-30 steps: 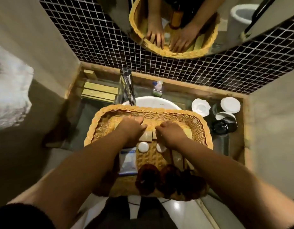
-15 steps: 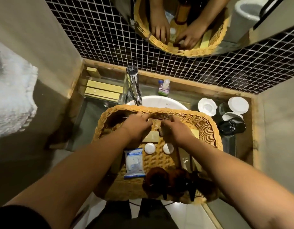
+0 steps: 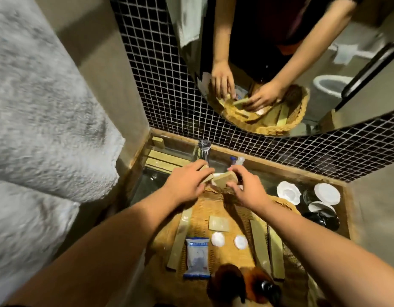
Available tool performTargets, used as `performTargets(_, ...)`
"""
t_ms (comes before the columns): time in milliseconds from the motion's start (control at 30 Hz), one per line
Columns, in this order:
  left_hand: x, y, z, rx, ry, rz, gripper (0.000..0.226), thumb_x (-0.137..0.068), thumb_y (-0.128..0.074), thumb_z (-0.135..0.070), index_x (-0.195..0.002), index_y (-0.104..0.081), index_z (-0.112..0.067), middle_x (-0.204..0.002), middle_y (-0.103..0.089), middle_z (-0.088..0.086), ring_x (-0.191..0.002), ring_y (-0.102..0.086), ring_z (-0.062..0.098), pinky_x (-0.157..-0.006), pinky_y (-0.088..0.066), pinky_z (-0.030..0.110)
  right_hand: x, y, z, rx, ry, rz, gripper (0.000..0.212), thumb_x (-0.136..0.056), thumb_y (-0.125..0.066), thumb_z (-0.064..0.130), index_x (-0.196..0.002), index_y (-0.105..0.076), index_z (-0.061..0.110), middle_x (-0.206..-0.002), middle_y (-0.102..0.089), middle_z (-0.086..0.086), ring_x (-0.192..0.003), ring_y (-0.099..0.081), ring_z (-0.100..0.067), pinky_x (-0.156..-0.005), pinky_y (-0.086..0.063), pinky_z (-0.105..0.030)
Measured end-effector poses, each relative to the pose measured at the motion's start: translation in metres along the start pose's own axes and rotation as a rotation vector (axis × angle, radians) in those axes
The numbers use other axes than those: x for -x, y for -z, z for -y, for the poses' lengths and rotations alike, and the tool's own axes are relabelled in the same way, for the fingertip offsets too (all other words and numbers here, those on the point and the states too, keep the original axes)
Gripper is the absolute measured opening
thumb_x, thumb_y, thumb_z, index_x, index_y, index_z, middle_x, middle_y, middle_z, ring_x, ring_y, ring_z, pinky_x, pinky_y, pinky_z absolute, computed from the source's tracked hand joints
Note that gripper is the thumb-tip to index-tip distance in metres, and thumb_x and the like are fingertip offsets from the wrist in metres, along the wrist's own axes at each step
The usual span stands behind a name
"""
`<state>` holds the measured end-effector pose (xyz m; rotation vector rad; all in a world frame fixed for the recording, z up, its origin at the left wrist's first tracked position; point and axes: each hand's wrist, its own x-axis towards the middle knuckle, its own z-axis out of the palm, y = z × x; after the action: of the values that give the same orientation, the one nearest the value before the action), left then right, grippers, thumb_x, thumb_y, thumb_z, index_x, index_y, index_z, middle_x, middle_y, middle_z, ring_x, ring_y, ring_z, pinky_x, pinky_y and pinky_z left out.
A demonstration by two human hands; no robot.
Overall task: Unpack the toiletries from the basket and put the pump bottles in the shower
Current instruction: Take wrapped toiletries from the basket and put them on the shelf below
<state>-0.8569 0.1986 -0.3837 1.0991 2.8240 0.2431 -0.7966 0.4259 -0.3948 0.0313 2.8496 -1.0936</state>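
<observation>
Left hand and right hand each grip a small tan box at the far rim of the basket. Inside remain 2 white discs, a blue sachet, flat packets, and amber pump bottles at the near edge; unpacking appears early.

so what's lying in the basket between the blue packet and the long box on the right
Two small round white lids lie side by side on the wicker, between the blue packet and the long box. The head view shows it.
</observation>
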Motion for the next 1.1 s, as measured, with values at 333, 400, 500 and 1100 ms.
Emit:
performTargets(333, 0.007, 0.039, 0.050, 0.080, 0.283, -0.196, 0.050, -0.092, -0.057, -0.035, -0.140, -0.044, -0.031, -0.142, -0.044, -0.001, -0.102, -0.065, 0.026, -0.078, -0.056, 0.041, -0.049, -0.010, 0.054, 0.094, 0.202, -0.066, 0.048, -0.100, -0.056, 0.015, -0.147, -0.047, 0.021, -0.126, -0.055, -0.002, -0.116, -0.050, -0.011, -0.104, -0.035, -0.021)
performTargets(400, 0.006, 0.039, 0.060, 0.115, 0.347, -0.216, 0.050, -0.092, -0.057, -0.032, -0.140, -0.044, -0.031, -0.142, -0.044, -0.002, -0.101, -0.065, 0.027, -0.079, -0.056, 0.043, -0.059, -0.015, 0.066, 0.077, 0.220, -0.101, 0.050, -0.099, -0.057, 0.014, -0.147, -0.047, 0.025, -0.114, -0.053, 0.003, -0.103, -0.049, -0.007, -0.095, -0.036, -0.016)
performTargets(500, 0.005, 0.032, 0.075, 0.169, 0.428, -0.248, 0.049, -0.091, -0.057, -0.032, -0.139, -0.048, -0.032, -0.145, -0.043, -0.006, -0.107, -0.062, 0.025, -0.081, -0.055, 0.041, -0.074, -0.022, 0.083, 0.060, 0.237, -0.108, 0.047, -0.099, -0.057, 0.019, -0.145, -0.048, 0.027, -0.109, -0.053, 0.004, -0.098, -0.051, -0.007, -0.090, -0.042, -0.020)
performTargets(1100, -0.039, -0.019, 0.152, 0.268, 0.752, -0.199, 0.042, -0.094, -0.058, -0.036, -0.134, -0.057, -0.023, -0.135, -0.054, 0.008, -0.119, -0.053, 0.028, -0.099, -0.047, 0.041, -0.187, -0.108, 0.116, 0.128, 0.014, 0.096, 0.039, -0.084, -0.069, 0.031, -0.122, -0.061, 0.025, -0.114, -0.061, -0.003, -0.101, -0.061, -0.024, -0.089, -0.051, -0.037)
